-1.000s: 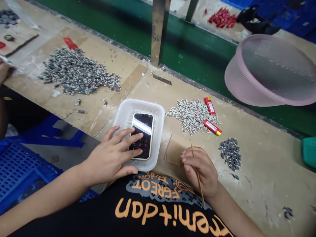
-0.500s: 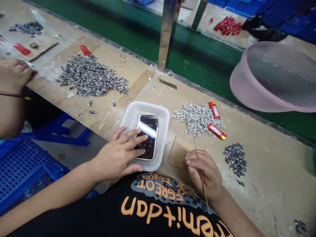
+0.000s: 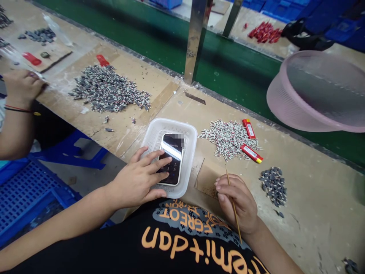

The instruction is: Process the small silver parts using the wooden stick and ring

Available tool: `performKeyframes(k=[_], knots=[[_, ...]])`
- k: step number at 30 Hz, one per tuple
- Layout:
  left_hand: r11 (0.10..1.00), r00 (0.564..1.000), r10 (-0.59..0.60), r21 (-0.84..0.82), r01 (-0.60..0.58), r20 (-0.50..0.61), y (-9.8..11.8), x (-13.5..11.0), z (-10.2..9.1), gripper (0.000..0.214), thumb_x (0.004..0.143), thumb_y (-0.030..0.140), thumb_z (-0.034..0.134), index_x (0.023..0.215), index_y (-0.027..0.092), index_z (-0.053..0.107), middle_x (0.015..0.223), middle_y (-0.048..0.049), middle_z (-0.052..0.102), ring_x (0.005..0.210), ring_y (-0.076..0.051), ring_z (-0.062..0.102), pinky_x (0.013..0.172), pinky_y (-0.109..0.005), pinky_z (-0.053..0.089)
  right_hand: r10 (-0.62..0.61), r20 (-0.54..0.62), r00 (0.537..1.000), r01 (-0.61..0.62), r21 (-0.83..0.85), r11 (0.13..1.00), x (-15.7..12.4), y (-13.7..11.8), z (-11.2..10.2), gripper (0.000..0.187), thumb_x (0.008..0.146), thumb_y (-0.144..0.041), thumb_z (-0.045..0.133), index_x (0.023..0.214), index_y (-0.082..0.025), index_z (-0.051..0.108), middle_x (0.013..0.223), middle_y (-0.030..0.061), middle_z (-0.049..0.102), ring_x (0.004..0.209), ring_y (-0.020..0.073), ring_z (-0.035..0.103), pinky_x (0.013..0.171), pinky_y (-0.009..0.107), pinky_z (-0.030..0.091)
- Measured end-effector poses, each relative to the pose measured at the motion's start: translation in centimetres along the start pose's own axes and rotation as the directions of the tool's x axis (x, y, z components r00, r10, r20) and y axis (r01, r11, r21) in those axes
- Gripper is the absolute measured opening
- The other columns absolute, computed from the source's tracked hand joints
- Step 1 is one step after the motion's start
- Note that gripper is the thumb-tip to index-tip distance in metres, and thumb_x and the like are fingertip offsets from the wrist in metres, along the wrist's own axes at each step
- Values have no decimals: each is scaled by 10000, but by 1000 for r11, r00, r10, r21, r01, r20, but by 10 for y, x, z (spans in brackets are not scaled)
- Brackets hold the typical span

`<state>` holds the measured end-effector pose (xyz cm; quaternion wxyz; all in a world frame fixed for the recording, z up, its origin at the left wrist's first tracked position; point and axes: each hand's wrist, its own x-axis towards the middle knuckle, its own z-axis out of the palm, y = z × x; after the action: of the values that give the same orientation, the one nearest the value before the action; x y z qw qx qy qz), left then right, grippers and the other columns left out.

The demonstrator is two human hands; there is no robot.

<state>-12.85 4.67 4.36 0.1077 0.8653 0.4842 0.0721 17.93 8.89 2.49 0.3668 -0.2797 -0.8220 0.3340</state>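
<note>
My left hand [image 3: 137,180] lies open with spread fingers on a phone [image 3: 171,157]; the fingertips touch its lit screen. The phone lies in a shallow white perforated tray [image 3: 182,128] at the table's near edge. My right hand [image 3: 238,201] is curled closed around a thin wooden stick [image 3: 234,207] and rests on the table just right of the tray. Beyond that hand lies a pile of small white pin-like parts [image 3: 226,137] with two red lighters [image 3: 251,152] beside it.
A small heap of dark grey parts [image 3: 273,183] lies to the right. A larger grey pile [image 3: 107,89] covers the table at the left, near another person's hand [image 3: 21,85]. A pink mesh basket [image 3: 316,91] lies tipped at the back right; a metal post [image 3: 196,38] stands behind.
The view has shifted, so everything sits slightly lower and to the right. My hands keep their places on the phone and the stick. The other person's hand at the left has come further into view.
</note>
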Motion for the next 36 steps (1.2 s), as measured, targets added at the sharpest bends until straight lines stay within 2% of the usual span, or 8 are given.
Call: performKeyframes(k=[5, 9, 15, 21, 24, 29, 36], knots=[[999, 997, 15, -40, -18, -70, 0, -3, 0, 421, 798, 549, 541, 1081, 263, 665, 1338, -44, 536, 1304, -305, 359, 1122, -529, 91, -9, -20, 1000, 9, 4, 1000, 0, -1, 0, 360, 723, 12, 556, 1017, -193, 579, 894, 59, 590, 891, 205, 574, 790, 411, 476], [993, 986, 83, -68, -93, -143, 1, -9, -2, 456, 747, 599, 575, 1046, 265, 661, 1254, -49, 597, 1257, -306, 407, 1111, -551, 93, -13, -32, 999, 13, 1, 1000, -2, -1, -1, 358, 725, 15, 556, 1018, -189, 582, 900, 61, 585, 900, 207, 569, 798, 417, 473], [988, 985, 126, -75, -135, -116, 4, -15, 0, 233, 809, 444, 584, 940, 262, 648, 1001, -23, 667, 1040, -221, 535, 1104, -505, 130, -19, -54, 998, 18, -13, 1000, -6, 0, 0, 329, 734, 8, 556, 994, -191, 588, 912, 64, 584, 914, 211, 566, 798, 412, 465], [989, 985, 139, -40, -144, -105, 4, -18, 3, 151, 826, 366, 570, 895, 246, 631, 928, -15, 653, 975, -203, 537, 1087, -484, 154, -30, -72, 997, 28, -26, 999, -6, 0, 1, 315, 746, 3, 552, 993, -188, 590, 917, 67, 583, 912, 208, 565, 794, 407, 464], [994, 986, 110, -2, -112, -128, 6, -22, 5, 113, 842, 309, 553, 903, 251, 628, 911, -6, 656, 958, -192, 538, 1081, -476, 167, -32, -76, 997, 30, -26, 999, -6, 0, 1, 309, 753, -5, 550, 997, -190, 592, 919, 67, 581, 910, 208, 567, 795, 409, 465], [999, 980, 0, 41, 8, -200, 11, -34, 11, 144, 836, 199, 541, 919, 264, 638, 905, 4, 660, 954, -178, 539, 1078, -464, 174, -26, -81, 996, 23, -45, 999, -7, 1, 1, 281, 766, -37, 554, 992, -199, 596, 918, 66, 589, 898, 208, 581, 785, 405, 476], [996, 972, -76, 23, 83, -220, 14, -39, 21, 177, 827, 190, 535, 932, 272, 652, 940, -8, 670, 992, -196, 541, 1069, -482, 180, -26, -91, 996, 21, -55, 998, -8, 4, 4, 259, 773, -58, 564, 981, -208, 602, 911, 65, 596, 893, 213, 588, 784, 419, 484]])
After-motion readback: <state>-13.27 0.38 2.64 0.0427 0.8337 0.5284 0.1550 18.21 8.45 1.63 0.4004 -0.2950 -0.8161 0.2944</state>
